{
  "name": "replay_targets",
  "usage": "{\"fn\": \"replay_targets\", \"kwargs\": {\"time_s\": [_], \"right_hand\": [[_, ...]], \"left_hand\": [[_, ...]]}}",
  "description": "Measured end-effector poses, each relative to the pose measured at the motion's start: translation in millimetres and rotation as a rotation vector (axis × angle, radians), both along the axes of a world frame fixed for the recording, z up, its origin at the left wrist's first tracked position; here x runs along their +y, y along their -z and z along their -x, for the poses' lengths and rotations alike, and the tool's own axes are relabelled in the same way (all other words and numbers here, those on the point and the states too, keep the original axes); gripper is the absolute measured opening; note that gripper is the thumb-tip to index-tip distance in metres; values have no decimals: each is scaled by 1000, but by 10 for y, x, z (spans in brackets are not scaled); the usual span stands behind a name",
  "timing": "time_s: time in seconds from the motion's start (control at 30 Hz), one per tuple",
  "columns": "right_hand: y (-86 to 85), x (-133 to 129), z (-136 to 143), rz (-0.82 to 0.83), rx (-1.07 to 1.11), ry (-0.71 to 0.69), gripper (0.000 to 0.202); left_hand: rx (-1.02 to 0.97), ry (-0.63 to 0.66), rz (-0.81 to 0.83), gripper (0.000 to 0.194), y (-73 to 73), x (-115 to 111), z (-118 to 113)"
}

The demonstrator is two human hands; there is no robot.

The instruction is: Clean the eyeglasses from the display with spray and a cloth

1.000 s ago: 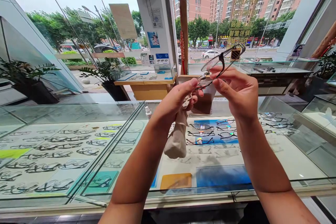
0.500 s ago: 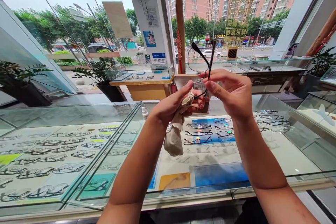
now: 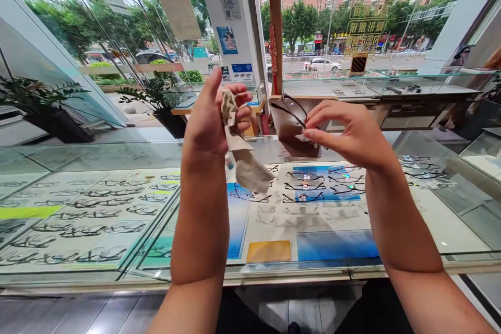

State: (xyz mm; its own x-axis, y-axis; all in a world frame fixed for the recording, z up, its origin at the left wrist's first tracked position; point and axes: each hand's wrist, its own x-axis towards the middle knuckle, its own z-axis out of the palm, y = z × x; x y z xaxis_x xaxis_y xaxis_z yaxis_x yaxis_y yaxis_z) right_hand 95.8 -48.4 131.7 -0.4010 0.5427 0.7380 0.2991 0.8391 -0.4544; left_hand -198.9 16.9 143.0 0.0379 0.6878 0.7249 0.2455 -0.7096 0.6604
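My left hand (image 3: 207,122) is raised with the thumb up, its fingers curled on a beige cleaning cloth (image 3: 253,171). The cloth's crumpled top lies against the palm, and its zigzag-edged tail hangs over the display counter. To the right, my right hand (image 3: 350,133) pinches dark-framed eyeglasses (image 3: 293,114) between thumb and fingers. Their dark arms point up and to the left; the fingers hide part of the frame. A gap separates the eyeglasses from the cloth.
Below my hands stands a glass display counter (image 3: 289,273) with rows of eyeglasses (image 3: 303,198) inside. An orange card (image 3: 268,251) and a blue sheet (image 3: 336,246) lie near its front. Beyond are a brown panel (image 3: 297,138), a potted plant (image 3: 154,95) and another glass case (image 3: 415,82).
My hands have parted: the left moved left and up with the cloth, while the right kept the eyeglasses and tipped them over to the left. The view has tilted down.
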Motion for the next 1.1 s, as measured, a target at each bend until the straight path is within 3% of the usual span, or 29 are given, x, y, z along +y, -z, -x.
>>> {"fn": "replay_targets", "kwargs": {"time_s": [0.07,0.1,0.2,0.3,0.43,0.57,0.77,0.93,1.1], "right_hand": [[61,126,41,62,-144,13,6],[106,204,67,91,-220,30,5],[287,474,149,168,-474,134,6],[495,735,213,251,-723,207,13],[700,926,270,378,-934,285,23],[803,955,308,481,-1135,369,21],[952,1001,336,576,-1244,390,25],[1068,1073,334,628,-1254,394,16],[992,1033,346,640,-1209,417,10]], "left_hand": [[-156,124,288,91,-49,-86,80],[-200,152,339,83,-71,-142,93],[-227,114,280,65,-112,-326,38],[-92,-6,268,77,-128,-522,-98],[105,54,254,81,-148,-738,-237],[210,106,201,73,-184,-776,-250],[412,61,101,41,-248,-768,-291],[512,-69,156,28,-276,-967,-416],[615,-206,236,18,-299,-1208,-511]]}}
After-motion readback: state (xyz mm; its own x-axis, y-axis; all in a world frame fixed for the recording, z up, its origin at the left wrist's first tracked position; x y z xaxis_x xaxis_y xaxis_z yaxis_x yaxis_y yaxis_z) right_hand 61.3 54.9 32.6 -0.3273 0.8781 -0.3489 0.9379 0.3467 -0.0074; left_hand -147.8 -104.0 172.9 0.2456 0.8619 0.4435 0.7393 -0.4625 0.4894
